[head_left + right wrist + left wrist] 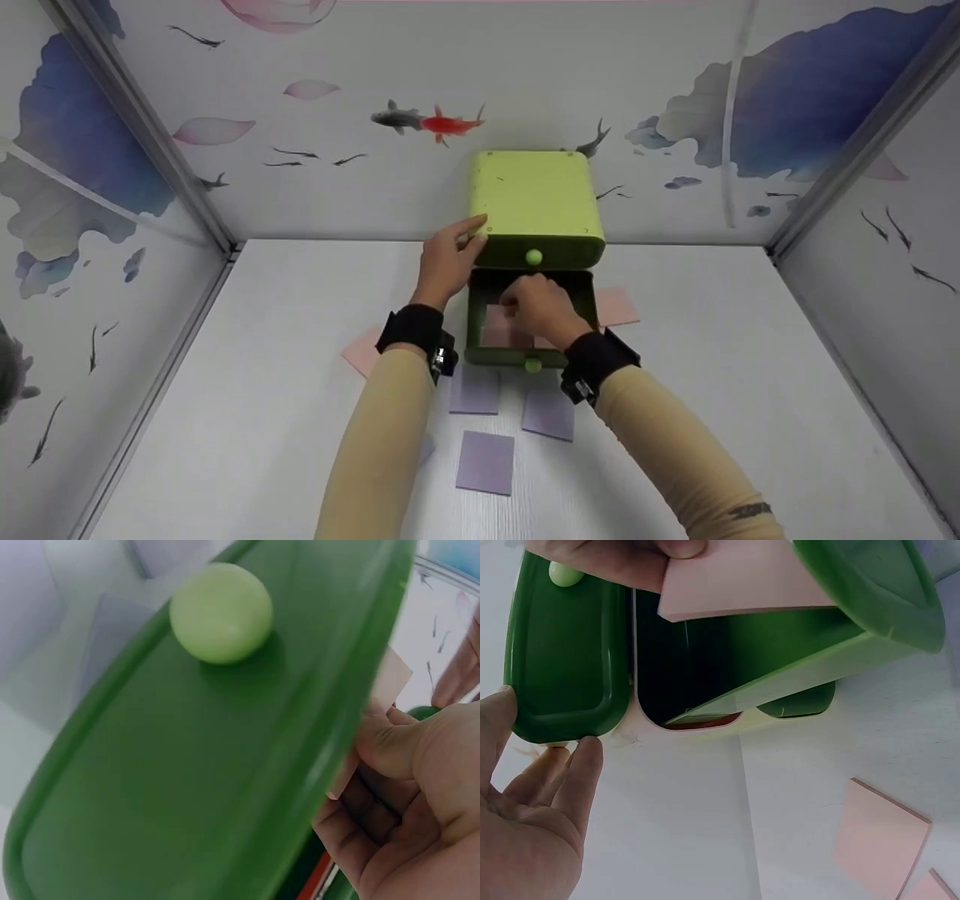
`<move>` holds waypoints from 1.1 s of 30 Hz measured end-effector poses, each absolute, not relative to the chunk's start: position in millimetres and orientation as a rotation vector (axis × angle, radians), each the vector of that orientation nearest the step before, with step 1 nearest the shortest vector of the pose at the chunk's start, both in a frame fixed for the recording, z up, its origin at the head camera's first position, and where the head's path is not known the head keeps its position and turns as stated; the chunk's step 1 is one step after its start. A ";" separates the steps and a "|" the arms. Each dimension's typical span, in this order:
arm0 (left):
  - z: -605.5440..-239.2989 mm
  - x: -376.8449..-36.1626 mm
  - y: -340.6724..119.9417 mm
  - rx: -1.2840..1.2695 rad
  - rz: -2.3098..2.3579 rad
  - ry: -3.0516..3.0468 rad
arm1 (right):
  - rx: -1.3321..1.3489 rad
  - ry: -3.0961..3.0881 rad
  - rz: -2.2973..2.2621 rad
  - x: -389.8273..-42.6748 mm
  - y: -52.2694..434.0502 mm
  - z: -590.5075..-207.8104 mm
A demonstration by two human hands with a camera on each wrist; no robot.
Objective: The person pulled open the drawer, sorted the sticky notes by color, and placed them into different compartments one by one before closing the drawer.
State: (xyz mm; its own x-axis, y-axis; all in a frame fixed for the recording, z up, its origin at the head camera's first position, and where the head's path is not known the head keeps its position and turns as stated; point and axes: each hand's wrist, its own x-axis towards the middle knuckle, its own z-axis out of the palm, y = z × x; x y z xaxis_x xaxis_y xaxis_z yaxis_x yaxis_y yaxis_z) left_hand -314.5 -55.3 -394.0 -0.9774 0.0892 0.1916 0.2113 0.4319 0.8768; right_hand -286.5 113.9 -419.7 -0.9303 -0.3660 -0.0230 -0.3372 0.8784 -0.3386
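A small two-drawer box, lime green on top with darker green drawer fronts, stands against the back wall. Its lower drawer is pulled out; the upper drawer is closed. My left hand rests against the box's front left corner, fingertips touching the edges around the upper drawer front. Inside the lower drawer, my right hand pinches a flat pink card between thumb and fingers. In the left wrist view, that card slants above the drawer floor. From the right wrist, the drawer front and round knob cover much of the view.
Several purple cards, among them one purple card, lie on the white table before the drawer. A pink card lies right of the box, another pink card left. Patterned walls enclose the back and sides.
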 end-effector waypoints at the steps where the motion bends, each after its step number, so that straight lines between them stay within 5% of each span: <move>1: -393.8 -314.2 -55.2 -0.270 -1.596 -2.557 | -0.554 2.957 -0.508 -286.4 113.4 -421.4; 33: -391.9 -312.5 -56.0 -0.258 -1.601 -2.569 | -0.444 2.988 -0.501 -287.7 100.2 -449.3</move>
State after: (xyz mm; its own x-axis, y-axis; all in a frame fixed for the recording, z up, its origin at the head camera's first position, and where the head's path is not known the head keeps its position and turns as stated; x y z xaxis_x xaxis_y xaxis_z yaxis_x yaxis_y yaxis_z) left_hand -312.5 -56.0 -391.9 -0.9802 0.0891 0.1767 0.1979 0.4318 0.8800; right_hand -287.7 100.2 -449.3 -0.9548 -0.2956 -0.0303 -0.2695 0.9046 -0.3303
